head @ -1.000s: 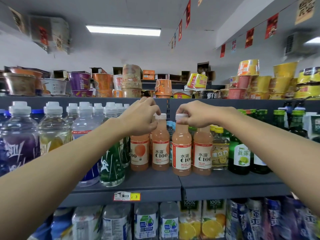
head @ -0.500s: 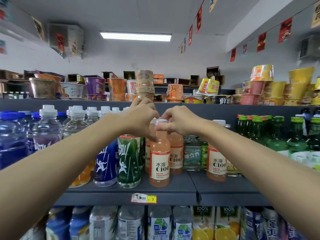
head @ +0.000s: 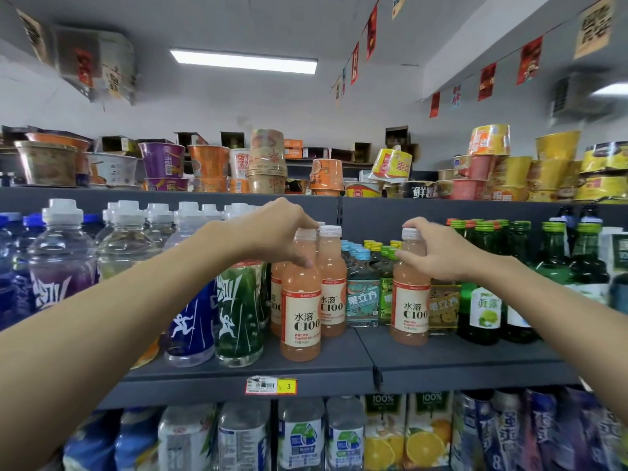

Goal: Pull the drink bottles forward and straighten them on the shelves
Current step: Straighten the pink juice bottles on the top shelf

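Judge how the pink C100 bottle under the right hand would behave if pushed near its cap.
Tall and narrow, the C100 bottle likely tips if pushed high, where the right hand grips it. Filled to the neck, it probably feels heavy for its size.

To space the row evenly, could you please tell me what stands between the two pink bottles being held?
Head view: another pink C100 bottle, then, set further back, teal-label bottles with blue caps and a green-label bottle.

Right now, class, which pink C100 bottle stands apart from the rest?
The C100 bottle that the right hand grips by its neck, alone right of the shelf joint; the other three cluster under the left hand.
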Tool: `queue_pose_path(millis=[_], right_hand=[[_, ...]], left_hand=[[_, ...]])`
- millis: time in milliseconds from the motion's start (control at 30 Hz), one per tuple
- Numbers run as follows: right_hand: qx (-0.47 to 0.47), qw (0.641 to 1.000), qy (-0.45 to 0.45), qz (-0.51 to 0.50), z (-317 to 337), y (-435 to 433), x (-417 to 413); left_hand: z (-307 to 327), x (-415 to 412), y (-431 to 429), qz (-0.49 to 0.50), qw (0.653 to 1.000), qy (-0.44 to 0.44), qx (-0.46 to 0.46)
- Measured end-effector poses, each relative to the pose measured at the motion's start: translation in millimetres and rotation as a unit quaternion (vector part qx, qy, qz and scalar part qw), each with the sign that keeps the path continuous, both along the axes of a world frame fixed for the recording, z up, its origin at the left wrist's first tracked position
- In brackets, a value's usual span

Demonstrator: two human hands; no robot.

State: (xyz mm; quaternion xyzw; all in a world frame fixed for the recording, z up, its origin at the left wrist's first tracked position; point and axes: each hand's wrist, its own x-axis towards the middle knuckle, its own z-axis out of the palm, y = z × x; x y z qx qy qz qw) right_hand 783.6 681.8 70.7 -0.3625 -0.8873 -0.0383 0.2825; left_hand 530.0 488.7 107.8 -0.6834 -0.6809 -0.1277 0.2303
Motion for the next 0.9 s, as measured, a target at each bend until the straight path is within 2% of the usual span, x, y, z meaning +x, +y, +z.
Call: queue_pose_path(millis=[67,600,900], right_hand=[[-0.05,0.998,0.016,0.04,0,3,1],[-0.039,0.983,0.027,0.176,2,-55,-66],[-0.046,0.979,0.023,0.199,1,-58,-76]], left_hand=[[2,1,0,0.002,1.0,0.0,-0.002],[7,0,2,-0.015,0.999,-0.042,-0.011],[23,-10,-1,0.009,0.999,-0.003,-0.047]])
